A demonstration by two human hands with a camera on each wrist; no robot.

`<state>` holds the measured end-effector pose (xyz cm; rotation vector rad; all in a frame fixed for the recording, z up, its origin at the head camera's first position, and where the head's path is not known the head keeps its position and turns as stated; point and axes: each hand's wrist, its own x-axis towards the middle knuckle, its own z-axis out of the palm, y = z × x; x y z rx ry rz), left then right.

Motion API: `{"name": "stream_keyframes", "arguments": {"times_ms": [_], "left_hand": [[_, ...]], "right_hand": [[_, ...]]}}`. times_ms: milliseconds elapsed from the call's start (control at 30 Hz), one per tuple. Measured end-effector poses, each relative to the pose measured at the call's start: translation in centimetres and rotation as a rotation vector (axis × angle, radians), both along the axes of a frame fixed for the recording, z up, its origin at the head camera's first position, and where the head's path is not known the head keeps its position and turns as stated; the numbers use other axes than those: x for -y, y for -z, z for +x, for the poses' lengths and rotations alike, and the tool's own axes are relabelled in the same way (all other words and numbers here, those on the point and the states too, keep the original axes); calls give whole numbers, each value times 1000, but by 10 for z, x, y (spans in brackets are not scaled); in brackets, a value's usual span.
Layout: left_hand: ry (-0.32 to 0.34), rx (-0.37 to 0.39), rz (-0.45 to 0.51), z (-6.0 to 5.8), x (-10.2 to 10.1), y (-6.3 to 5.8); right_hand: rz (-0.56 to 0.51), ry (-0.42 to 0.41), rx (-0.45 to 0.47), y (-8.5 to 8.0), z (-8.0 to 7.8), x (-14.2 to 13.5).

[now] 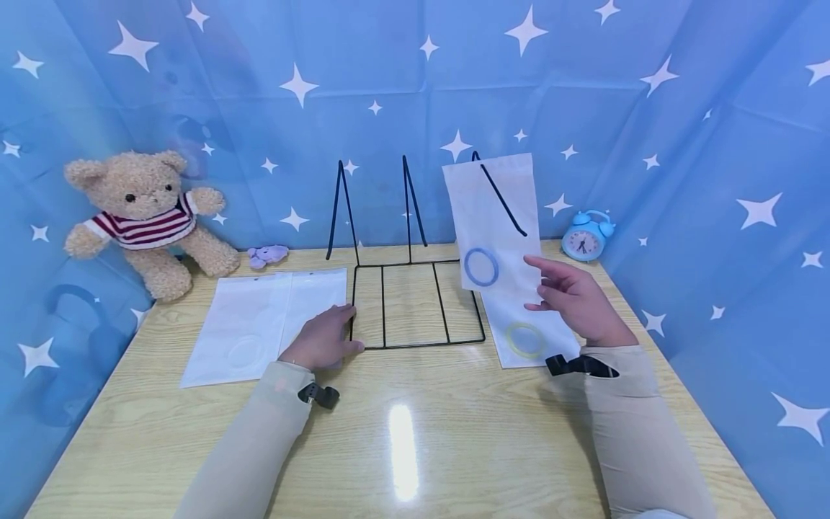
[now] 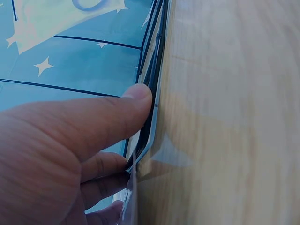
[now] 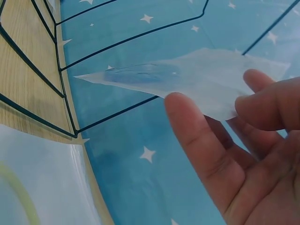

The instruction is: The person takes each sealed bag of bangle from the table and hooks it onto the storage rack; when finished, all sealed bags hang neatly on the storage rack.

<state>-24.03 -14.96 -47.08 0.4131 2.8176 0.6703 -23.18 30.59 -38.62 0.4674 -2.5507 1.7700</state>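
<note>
A black wire rack [image 1: 416, 347] with three upright hooks stands on the table. My left hand [image 1: 327, 335] grips its front left corner, the thumb [image 2: 138, 93] on the front bar and the fingers round the side. From the right hook [image 1: 502, 198] hangs a white translucent bag [image 1: 491, 209] with a blue ring [image 1: 482, 249] inside; the wire comes through near its top. My right hand [image 1: 573, 299] is beside the bag's right edge, its fingers spread and loosely bent. In the right wrist view that hand overlaps the bag [image 3: 211, 84] without pinching it.
A bag with a yellow-green ring [image 1: 525, 324] lies right of the rack, partly behind the hanging one. More white bags [image 1: 249, 317] lie at left, one with a pale ring. Along the back are a teddy bear [image 1: 149, 223], a small purple toy [image 1: 267, 256] and a blue alarm clock [image 1: 586, 238].
</note>
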Motion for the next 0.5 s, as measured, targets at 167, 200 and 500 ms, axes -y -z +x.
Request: {"name": "stream_keyframes", "arguments": {"times_ms": [167, 200, 500], "left_hand": [[-3, 0, -3, 0, 0, 0], [-4, 1, -4, 0, 0, 0], [-4, 1, -4, -1, 0, 2]], "right_hand": [[-40, 11, -6, 0, -1, 2], [-50, 10, -4, 1, -1, 2], [-13, 55, 40, 1, -2, 2]]}}
